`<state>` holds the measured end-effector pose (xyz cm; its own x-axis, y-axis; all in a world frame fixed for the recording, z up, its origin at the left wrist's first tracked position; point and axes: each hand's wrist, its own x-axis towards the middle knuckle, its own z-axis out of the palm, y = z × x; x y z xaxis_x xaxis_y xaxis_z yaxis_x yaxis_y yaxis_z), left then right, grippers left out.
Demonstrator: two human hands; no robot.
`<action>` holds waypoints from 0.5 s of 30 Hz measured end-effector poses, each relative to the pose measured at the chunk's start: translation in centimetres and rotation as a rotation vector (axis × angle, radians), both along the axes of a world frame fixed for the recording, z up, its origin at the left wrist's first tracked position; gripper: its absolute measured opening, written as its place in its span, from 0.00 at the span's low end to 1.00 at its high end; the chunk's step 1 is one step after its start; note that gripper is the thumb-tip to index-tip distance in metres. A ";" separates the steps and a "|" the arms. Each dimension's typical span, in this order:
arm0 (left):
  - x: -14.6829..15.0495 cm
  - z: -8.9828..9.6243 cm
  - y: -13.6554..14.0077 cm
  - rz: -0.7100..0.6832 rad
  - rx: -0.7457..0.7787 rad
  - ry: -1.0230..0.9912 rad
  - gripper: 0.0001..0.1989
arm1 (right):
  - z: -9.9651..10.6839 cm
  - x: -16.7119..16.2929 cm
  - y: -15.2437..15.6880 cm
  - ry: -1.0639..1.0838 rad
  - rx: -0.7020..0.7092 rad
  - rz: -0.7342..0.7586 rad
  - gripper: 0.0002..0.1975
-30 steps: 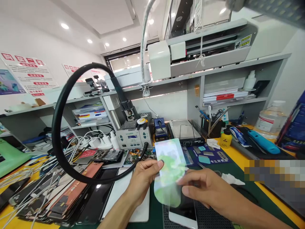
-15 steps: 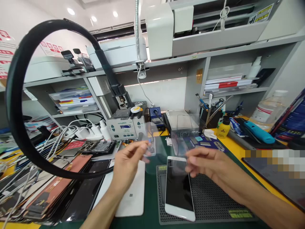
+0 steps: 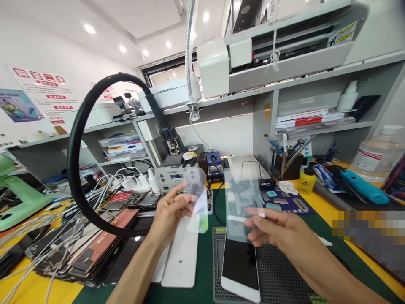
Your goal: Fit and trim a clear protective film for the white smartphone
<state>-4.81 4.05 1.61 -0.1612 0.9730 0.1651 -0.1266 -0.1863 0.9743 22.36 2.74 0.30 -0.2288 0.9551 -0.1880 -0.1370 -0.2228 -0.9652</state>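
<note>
My left hand (image 3: 173, 209) pinches a thin clear film (image 3: 198, 207) that has a pale green patch near its lower end. Between the thumb and fingers of my right hand (image 3: 278, 228) is a clear screen protector (image 3: 242, 185), held upright by its right edge. It hangs in front of the top of a white phone (image 3: 241, 270), whose dark screen faces up. That phone lies on a grey honeycomb mat (image 3: 284, 270). Left of the mat, a white device with an MI logo (image 3: 182, 261) rests face down, below my left hand.
A thick black hose (image 3: 74, 169) loops at the left, by a hot air station (image 3: 175, 177). Stacked phone screens (image 3: 104, 236) and white cables lie on the left. A tool holder (image 3: 286, 162), yellow bottle (image 3: 306, 181) and blue tool (image 3: 363, 185) stand or lie at the right.
The two films are now apart, the left one in my left hand and the screen protector in my right. The view has tilted up and turned left.
</note>
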 end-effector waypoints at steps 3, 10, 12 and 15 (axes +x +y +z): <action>1.7 -1.0 -0.5 -0.102 -0.065 0.007 0.15 | 0.3 -0.3 -0.3 -0.056 0.043 0.057 0.23; 3.2 -1.7 -1.4 -0.198 -0.056 0.104 0.14 | 1.1 -1.0 -0.7 -0.025 0.039 0.104 0.17; 3.6 -1.7 -1.8 -0.231 -0.037 0.141 0.16 | 1.0 -1.2 -0.8 0.026 0.039 0.165 0.16; 4.3 -2.0 -2.4 -0.262 -0.022 0.176 0.19 | 0.9 -1.5 -1.1 0.061 0.077 0.257 0.17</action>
<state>-0.56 1.63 -0.38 0.1247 0.9813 0.1467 0.0029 -0.1483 0.9889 20.87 1.62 1.21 -0.4740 0.8754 -0.0951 -0.1443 -0.1837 -0.9723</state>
